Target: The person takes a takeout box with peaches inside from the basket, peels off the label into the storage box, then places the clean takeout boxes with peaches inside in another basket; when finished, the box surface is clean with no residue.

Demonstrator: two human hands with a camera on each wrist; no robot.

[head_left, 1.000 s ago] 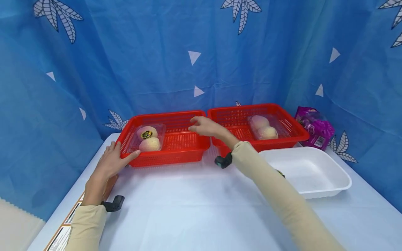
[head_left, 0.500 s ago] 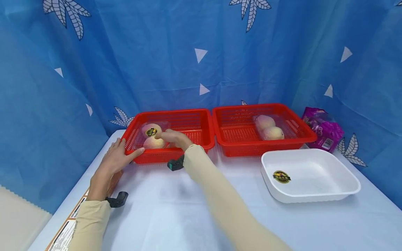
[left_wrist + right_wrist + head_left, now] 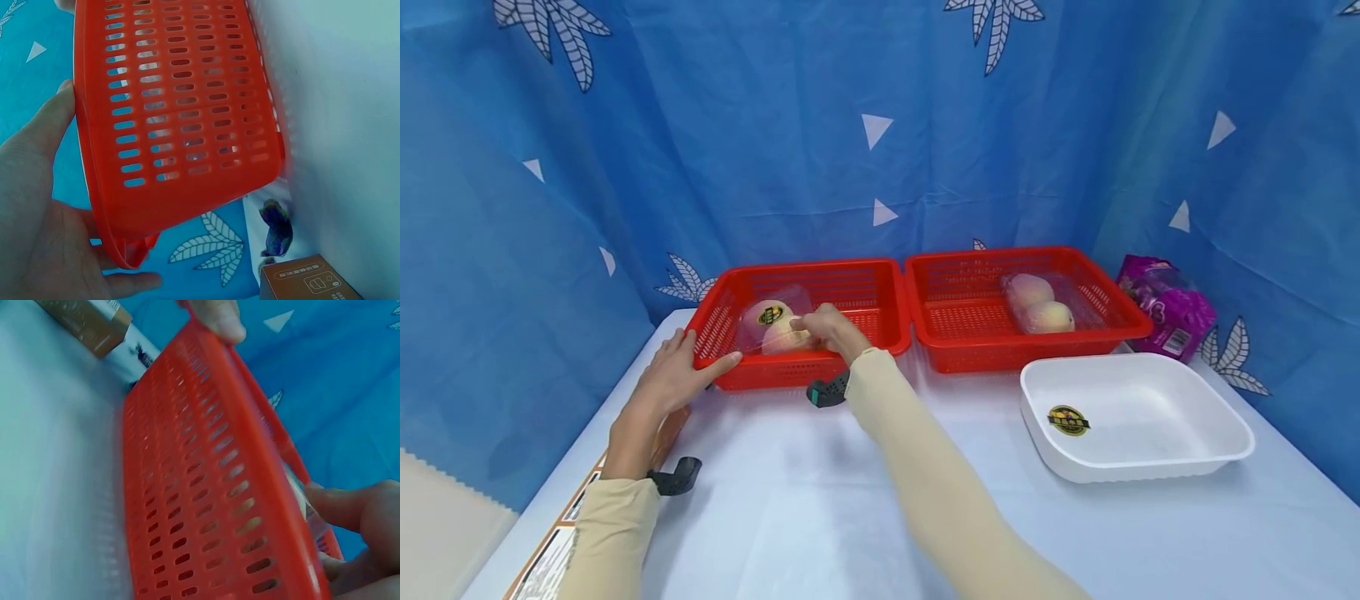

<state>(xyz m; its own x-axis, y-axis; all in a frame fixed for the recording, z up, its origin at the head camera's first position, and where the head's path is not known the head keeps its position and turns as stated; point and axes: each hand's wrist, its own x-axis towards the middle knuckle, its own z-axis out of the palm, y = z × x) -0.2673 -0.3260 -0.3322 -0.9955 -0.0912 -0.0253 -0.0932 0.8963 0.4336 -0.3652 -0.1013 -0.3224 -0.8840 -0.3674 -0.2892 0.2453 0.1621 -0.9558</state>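
The left red basket [image 3: 760, 377] holds a clear plastic box of two round, peach-like fruits [image 3: 765, 315] with a black and yellow sticker. My right hand [image 3: 833, 327] reaches over the front rim and pinches the box's right side; the box sits tilted. In the right wrist view, the thumb and fingers of this hand [image 3: 375, 528] are at the clear plastic, partly hidden by the basket wall. My left hand [image 3: 664, 377] grips the basket's front left corner. The left wrist view has its thumb [image 3: 59, 109] at the rim and fingers behind the corner.
A second red basket [image 3: 970, 354] with a similar two-fruit pack [image 3: 1048, 317] stands to the right. Before it is a white tray [image 3: 1138, 417] bearing a sticker. A purple bag [image 3: 1172, 308] lies at the back right. A brown box [image 3: 309, 278] stands near my left forearm.
My right hand has moved left from the basket's right end to the fruit box and taken hold of it. The box has tilted and shifted slightly right. My left hand stays at the corner.
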